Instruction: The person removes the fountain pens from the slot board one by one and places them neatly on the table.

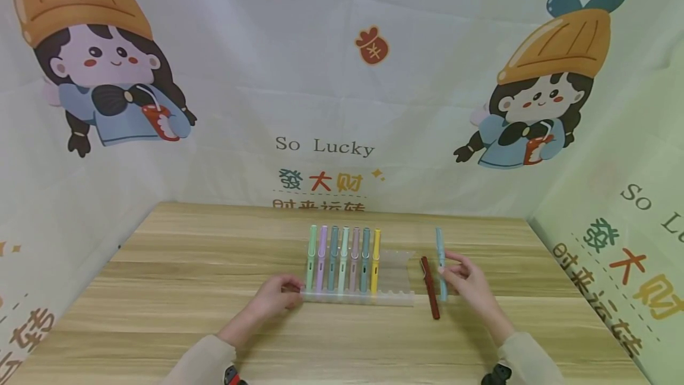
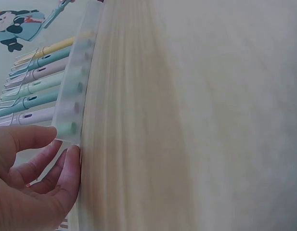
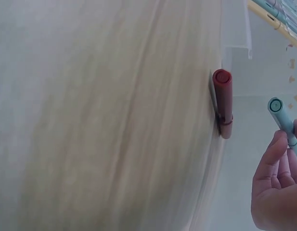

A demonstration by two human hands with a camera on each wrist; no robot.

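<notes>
A clear pen rack [image 1: 395, 300] stands on the table, with several pens in pastel shades and a yellow pen [image 1: 376, 260] lined up side by side in its left part. At the rack's left end my left hand [image 1: 279, 294] holds the corner, thumb on one side and fingers on the other, as the left wrist view shows. My right hand [image 1: 469, 281] pinches a light blue pen [image 1: 440, 246] around its middle, right of the rack. Its round end faces the camera in the right wrist view. Between rack and right hand lies a dark red pen [image 1: 430, 290].
Notches at the rack's right part hold no pens. The wood-grain table [image 1: 342, 343] reaches back to a printed cloth backdrop [image 1: 230, 153], which also rises at both sides.
</notes>
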